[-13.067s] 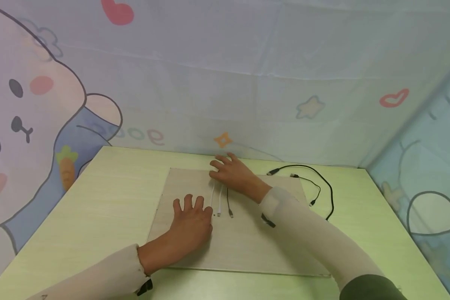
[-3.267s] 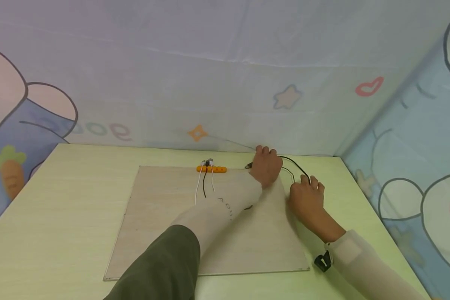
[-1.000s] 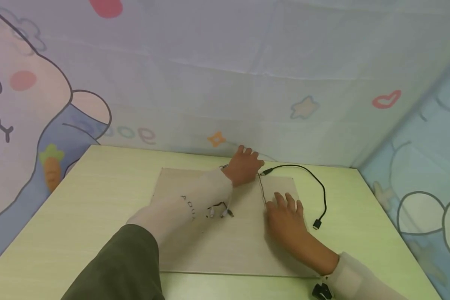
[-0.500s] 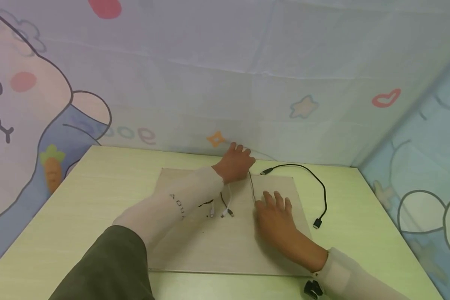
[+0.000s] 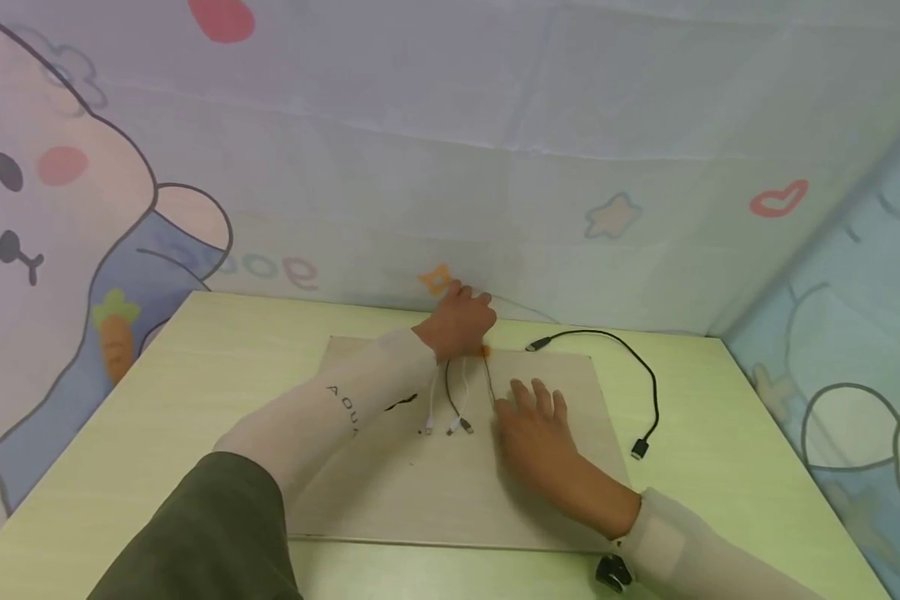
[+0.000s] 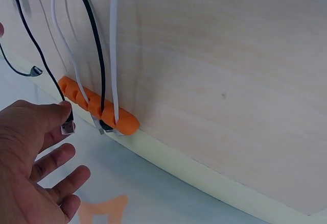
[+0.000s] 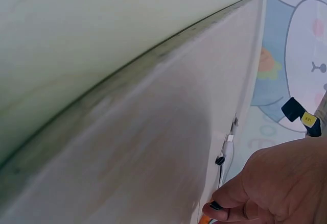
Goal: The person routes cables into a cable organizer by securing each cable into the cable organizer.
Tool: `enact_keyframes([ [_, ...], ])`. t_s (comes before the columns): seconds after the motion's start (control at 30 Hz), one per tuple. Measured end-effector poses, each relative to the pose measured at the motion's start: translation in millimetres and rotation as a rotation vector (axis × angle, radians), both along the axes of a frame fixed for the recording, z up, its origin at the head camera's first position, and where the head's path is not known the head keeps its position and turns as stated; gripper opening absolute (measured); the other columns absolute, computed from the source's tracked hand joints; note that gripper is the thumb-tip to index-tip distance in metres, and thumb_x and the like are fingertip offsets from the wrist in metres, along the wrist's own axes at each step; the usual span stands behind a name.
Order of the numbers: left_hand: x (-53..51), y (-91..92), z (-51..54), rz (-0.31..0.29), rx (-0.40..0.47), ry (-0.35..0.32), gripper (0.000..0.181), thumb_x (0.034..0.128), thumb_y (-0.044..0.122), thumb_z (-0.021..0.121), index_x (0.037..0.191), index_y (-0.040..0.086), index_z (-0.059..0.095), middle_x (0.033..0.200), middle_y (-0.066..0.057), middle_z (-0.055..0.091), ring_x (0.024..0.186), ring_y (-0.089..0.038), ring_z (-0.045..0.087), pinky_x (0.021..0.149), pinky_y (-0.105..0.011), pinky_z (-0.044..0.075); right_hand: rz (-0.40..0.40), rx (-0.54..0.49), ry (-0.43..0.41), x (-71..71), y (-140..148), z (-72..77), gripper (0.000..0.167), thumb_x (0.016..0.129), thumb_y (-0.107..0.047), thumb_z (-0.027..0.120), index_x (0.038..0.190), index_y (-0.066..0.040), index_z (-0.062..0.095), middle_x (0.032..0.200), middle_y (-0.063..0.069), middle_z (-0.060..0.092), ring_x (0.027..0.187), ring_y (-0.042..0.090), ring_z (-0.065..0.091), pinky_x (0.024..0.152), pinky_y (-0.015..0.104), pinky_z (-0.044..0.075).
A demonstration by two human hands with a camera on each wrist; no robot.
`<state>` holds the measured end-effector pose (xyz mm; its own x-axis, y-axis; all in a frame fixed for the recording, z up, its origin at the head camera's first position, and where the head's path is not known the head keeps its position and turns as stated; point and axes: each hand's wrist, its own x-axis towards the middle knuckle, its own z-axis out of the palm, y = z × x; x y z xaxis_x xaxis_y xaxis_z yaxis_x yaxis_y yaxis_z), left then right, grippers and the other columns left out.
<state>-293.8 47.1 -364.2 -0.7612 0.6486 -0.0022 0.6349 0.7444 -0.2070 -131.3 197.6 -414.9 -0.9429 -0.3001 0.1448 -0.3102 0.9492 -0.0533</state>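
My left hand point(image 5: 457, 321) is at the back edge of the board, beside an orange cable holder point(image 6: 130, 123). Thumb and forefinger pinch the USB plug point(image 6: 67, 126) of a thin black USB cable point(image 5: 489, 379); the other fingers are loosely bent. The cable runs down to my right hand point(image 5: 536, 437), whose thumb and finger pinch its other, black end point(image 7: 215, 204) over the board. In the left wrist view, a white cable point(image 6: 114, 50), a black cable point(image 6: 94, 30) and a second white cable point(image 6: 59, 27) sit in the holder's slots. Further slots beside the held plug have no cable.
A wooden board point(image 5: 420, 500) lies on the pale table point(image 5: 150, 417). A thicker black cable point(image 5: 652, 392) curves on the table right of the board. A printed cloth backdrop point(image 5: 390, 192) stands behind the table's far edge.
About three seconds ago both hands were among the black cables at the right. Both have since moved left with the thin cable, and the left hand has come to the orange holder.
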Motion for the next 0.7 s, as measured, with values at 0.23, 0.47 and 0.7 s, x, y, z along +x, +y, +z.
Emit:
enact_keyframes([
  [0.23,-8.5,-2.0,-4.2,0.007,-0.035,0.074,0.017,0.1146,0.023,0.067,0.121,0.018,0.082,0.125,-0.006,0.071,0.112,-0.032,0.066,0.115,-0.046,0.039,0.028,0.019,-0.013,-4.7,-6.5,2.6,0.023,0.105,0.002,0.064,0.128,-0.001,0.068,0.159,0.031,0.057,0.153,0.059,0.048,0.122,0.078,0.040],
  [0.47,-12.3,6.1,-6.6,-0.029,-0.056,0.111,0.021,0.1168,0.022,0.063,0.120,0.018,0.083,0.121,-0.006,0.072,0.111,-0.032,0.065,0.109,-0.044,0.035,0.029,0.021,-0.017,-6.0,-7.2,2.1,0.022,0.106,0.001,0.064,0.127,-0.001,0.068,0.158,0.031,0.057,0.152,0.059,0.048,0.121,0.077,0.040],
  [0.7,-11.5,12.6,-4.9,-0.068,-0.069,0.182,0.025,0.1168,0.013,0.060,0.118,0.020,0.085,0.115,-0.005,0.076,0.108,-0.030,0.066,0.111,-0.044,0.040,0.030,0.029,-0.002,-3.3,-6.5,-0.9,0.020,0.106,0.000,0.065,0.125,-0.003,0.069,0.156,0.030,0.059,0.151,0.058,0.050,0.120,0.077,0.042],
])
